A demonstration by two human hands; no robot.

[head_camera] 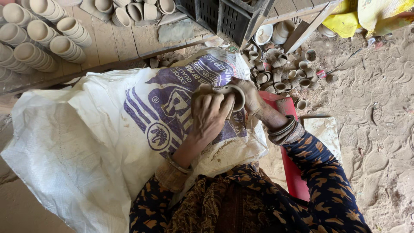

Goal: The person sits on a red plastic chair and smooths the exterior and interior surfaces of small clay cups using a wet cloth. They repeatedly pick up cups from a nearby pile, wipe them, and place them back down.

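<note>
centre frame: small clay cup [233, 96], gripped by left hand [210, 113] and right hand [250, 98] over white sack [86, 129]; apparently being smoothed. best kept light-fingered, rim supported, turned slowly.

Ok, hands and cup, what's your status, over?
Left hand and right hand both gripping one small clay cup. Cup over white sack. Loose cups piled beyond, nothing blocking.

I am holding a small round clay cup [235, 96], grey-brown and unfired-looking, over the white sack. It is lying tilted on its side, its open mouth facing toward me.
</note>
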